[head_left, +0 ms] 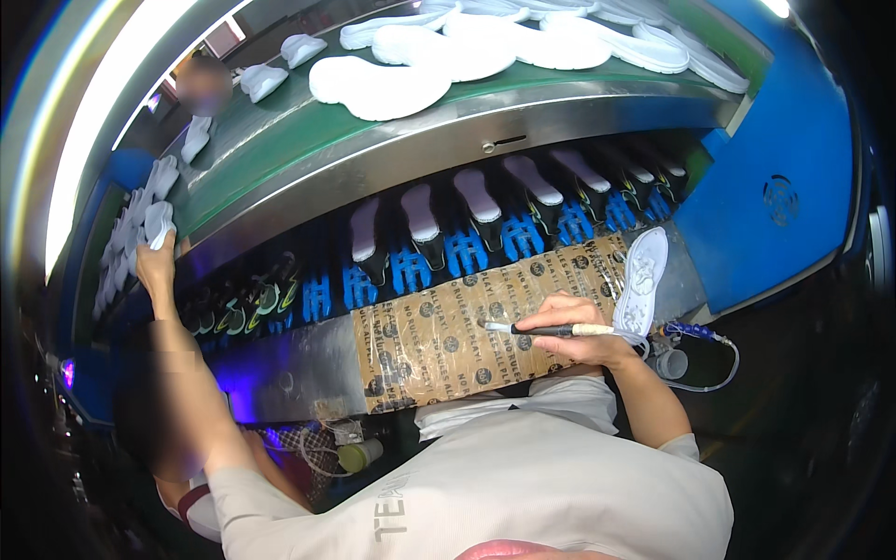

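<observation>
At the far left, my left hand (156, 263) reaches up to the green conveyor and is closed on the near end of a white shoe sole (160, 222). More white soles lie beside it. My right hand (577, 329) is closed round the dark handle of a brush (551, 329) with pale tape on it. The brush tip points left above a ledge covered with brown printed paper (439, 350) under clear film. Just right of that hand, a white shoe (640, 280) lies on the ledge.
White soles (378, 89) are heaped on the green belt (243, 140). Below it, shoe uppers (420, 213) sit sole-up on blue holders (411, 271) in a row. A coiled blue hose (691, 330) and cup (670, 364) hang at right. Another person's shoulder (201, 509) is close at left.
</observation>
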A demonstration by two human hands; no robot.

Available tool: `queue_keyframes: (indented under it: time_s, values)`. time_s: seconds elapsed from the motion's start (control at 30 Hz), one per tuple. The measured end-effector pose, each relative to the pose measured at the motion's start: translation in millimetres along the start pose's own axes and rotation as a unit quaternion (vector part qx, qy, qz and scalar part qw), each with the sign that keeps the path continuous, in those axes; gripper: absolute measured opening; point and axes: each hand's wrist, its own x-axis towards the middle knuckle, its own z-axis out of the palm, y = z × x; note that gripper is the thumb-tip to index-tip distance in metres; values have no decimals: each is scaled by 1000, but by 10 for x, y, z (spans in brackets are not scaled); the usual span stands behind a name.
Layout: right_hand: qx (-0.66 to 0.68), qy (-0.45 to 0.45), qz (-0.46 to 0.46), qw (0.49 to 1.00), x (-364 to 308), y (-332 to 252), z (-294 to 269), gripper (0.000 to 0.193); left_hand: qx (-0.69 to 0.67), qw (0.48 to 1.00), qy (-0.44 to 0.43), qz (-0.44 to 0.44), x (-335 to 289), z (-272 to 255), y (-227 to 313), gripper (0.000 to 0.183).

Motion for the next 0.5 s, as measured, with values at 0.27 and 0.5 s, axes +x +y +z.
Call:
queue_keyframes:
  time_s: [0.27,0.5]
  values:
    - [171,158,66,970,79,174,145,22,-842,487,12,-231,-1714,-702,185,62]
    - [321,198,41,925,252,113,383,23,-908,93,-274,-302,-3289,-427,1521,73]
